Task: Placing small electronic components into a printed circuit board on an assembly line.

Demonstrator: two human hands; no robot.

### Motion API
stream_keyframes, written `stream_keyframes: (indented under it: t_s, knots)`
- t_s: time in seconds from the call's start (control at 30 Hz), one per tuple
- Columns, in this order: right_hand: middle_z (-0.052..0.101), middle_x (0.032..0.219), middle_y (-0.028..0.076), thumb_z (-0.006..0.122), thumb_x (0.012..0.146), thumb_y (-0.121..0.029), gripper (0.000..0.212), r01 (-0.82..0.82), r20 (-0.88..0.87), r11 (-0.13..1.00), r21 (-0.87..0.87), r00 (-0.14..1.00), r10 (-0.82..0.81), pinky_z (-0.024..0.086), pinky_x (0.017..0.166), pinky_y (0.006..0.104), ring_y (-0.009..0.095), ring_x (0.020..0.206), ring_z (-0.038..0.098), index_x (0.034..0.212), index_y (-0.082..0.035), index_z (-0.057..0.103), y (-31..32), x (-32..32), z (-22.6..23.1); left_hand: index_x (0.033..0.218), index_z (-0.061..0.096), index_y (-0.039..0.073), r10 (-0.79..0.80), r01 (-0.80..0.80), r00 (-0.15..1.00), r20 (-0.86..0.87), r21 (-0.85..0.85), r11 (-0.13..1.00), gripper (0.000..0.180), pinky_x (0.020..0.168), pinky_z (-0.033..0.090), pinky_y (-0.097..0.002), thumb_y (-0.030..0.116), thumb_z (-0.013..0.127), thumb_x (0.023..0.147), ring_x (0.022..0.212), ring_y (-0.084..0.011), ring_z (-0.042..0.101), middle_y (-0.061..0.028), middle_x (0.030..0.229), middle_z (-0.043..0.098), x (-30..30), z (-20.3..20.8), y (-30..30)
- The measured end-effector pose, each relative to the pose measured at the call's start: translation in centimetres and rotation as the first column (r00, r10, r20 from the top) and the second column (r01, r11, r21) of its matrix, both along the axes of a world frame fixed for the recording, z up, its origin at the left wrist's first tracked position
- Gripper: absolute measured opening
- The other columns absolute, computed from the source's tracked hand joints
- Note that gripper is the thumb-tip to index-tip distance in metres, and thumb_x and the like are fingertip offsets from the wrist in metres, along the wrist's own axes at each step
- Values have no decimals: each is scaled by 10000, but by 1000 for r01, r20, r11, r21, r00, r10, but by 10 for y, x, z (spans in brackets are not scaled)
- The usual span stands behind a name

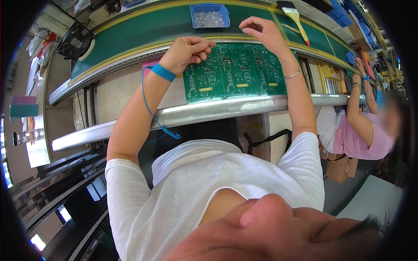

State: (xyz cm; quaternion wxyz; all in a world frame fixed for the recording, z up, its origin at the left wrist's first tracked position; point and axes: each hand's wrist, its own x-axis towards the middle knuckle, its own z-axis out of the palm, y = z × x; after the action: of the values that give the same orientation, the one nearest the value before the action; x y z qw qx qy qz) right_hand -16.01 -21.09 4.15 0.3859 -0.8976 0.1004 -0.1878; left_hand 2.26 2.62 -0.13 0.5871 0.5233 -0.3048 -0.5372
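Observation:
A green printed circuit board panel (235, 89) lies across the rails in front of me, with several repeated sections, digit outlines and small pale yellow parts. Over its upper left corner is my left hand (188, 53), fingers curled and thumb pressed to the index finger; whatever it pinches is too small to make out. My right hand (262, 34) hovers beyond the panel's far edge, to the right of a blue bin (210, 8) of small clear parts. Its thumb and index finger pinch closed around something tiny. A blue wrist strap (163, 72) with a cord circles my left wrist.
Metal rails (235, 107) run along the panel's near side, and a green conveyor belt (143, 35) lies beyond. A brush (294, 19) rests at the far right of the belt. A black fan (75, 40) stands at left. Another person (365, 126) works at right.

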Motion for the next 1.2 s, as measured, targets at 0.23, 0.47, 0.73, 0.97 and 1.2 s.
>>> stream_keyframes:
  t_s: [0.23, 0.47, 0.73, 0.97, 1.2]
  knots:
    - [725, 884, 91, 685, 927, -90, 100, -32, -197, 970, -240, 980, -16, 550, 768, 313, 199, 817, 693, 1000, -31, 717, -17, -24, -4, 1182, 629, -16, 35, -36, 997, 66, 18, 999, 210, 665, 571, -203, 138, 553, 1061, 794, -101, 694, -83, 998, 718, -11, 11, -14]
    - [726, 859, 105, 702, 915, -178, 140, -48, -276, 944, -326, 960, -47, 546, 745, 362, 251, 796, 691, 948, -43, 719, -13, -21, -17, 1182, 586, -2, 58, -52, 979, 195, -35, 998, 199, 677, 580, -245, 151, 552, 1060, 805, -159, 726, -157, 1072, 735, -14, 7, -26]
    - [697, 851, 111, 712, 913, -190, 171, -35, -267, 919, -392, 961, -77, 528, 726, 358, 246, 771, 665, 947, -23, 699, -14, -15, -27, 1107, 645, 17, 79, -73, 976, 202, -39, 997, 151, 655, 566, -244, 138, 636, 1016, 787, -124, 679, -54, 946, 694, -1, -8, -18]
    - [696, 849, 105, 705, 918, -198, 165, -45, -263, 909, -415, 962, -73, 527, 720, 361, 245, 771, 665, 943, -35, 702, -9, -15, -28, 1080, 667, 5, 102, -92, 980, 170, -67, 993, 127, 654, 575, -238, 97, 663, 993, 737, -108, 655, -36, 887, 670, 4, -12, -20]
    - [725, 844, 77, 701, 900, -245, 159, -23, -254, 874, -484, 960, -115, 548, 734, 397, 278, 797, 694, 912, -89, 725, -10, -16, -29, 1087, 664, -1, 94, -79, 984, 148, -106, 991, 133, 684, 591, -240, 94, 665, 993, 770, -125, 679, -52, 903, 683, 5, -13, -20]
